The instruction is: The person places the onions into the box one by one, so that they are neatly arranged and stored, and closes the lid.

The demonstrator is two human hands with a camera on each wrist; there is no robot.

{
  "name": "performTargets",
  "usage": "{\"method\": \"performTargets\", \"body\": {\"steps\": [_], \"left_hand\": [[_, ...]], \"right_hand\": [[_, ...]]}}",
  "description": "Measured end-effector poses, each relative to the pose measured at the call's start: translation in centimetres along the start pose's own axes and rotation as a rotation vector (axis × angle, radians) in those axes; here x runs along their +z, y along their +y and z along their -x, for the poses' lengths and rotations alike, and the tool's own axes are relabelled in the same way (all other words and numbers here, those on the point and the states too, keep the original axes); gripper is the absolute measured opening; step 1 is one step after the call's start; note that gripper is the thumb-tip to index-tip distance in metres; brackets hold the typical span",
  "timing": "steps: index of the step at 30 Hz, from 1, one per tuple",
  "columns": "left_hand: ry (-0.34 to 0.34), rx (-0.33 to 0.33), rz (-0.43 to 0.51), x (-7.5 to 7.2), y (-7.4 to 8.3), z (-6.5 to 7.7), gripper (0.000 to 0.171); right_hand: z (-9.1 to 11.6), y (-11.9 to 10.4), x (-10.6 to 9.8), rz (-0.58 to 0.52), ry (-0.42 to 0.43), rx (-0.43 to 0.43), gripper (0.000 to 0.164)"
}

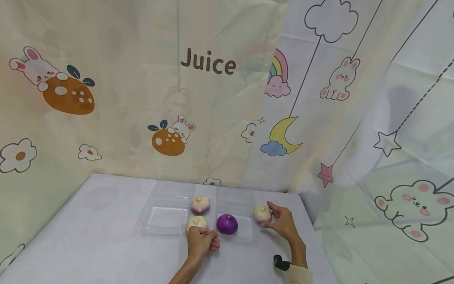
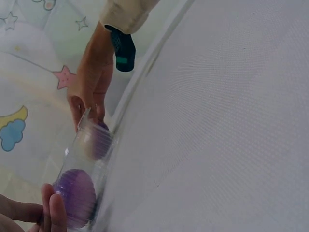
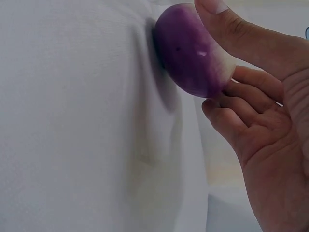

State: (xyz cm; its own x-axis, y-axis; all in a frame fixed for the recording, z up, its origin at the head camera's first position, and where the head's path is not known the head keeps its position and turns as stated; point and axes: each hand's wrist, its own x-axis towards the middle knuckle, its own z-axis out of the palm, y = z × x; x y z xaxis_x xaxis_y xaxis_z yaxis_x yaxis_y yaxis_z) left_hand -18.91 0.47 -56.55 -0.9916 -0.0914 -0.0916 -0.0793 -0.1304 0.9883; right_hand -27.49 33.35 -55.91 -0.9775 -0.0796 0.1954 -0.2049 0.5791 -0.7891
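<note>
White table [image 1: 106, 240] under everything, and the clear plastic right-hand tray [image 1: 246, 228] is open. Your left hand [image 1: 200, 242] is at its near left corner, probably steadying it — whether the fingers grip, you can't tell from here. Your right hand [image 1: 284, 225] pinches a round cream-and-purple turnip-like vegetable [image 1: 261, 214] just right of that tray, thumb and fingers on opposite sides, likely to stop it rolling. It looks smooth — cream above, purple below, one small dark dimple. A glossy deep-purple round vegetable [image 1: 227, 225] sits in the tray.
</note>
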Motion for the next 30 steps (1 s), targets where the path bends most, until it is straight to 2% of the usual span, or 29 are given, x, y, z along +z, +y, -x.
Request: {"method": "performTargets", "body": {"steps": [9,19,24,30], "left_hand": [[-0.001,-0.015,0.001,0.0,0.2,0.0,0.02],[-0.003,-0.005,0.007,0.0,0.2,-0.1,0.021],[-0.005,-0.002,0.0,0.0,0.0,-0.2,0.021],[-0.008,0.0,-0.013,0.0,-0.3,-0.3,0.021]], "right_hand": [[0.0,0.6,0.5,0.032,0.018,-0.069,0.093],[-0.1,1.1,0.7,-0.008,0.013,-0.073,0.087],[-0.2,1.2,0.9,0.003,0.027,-0.054,0.086],[-0.2,1.4,1.1,-0.052,0.011,0.009,0.088]]}}
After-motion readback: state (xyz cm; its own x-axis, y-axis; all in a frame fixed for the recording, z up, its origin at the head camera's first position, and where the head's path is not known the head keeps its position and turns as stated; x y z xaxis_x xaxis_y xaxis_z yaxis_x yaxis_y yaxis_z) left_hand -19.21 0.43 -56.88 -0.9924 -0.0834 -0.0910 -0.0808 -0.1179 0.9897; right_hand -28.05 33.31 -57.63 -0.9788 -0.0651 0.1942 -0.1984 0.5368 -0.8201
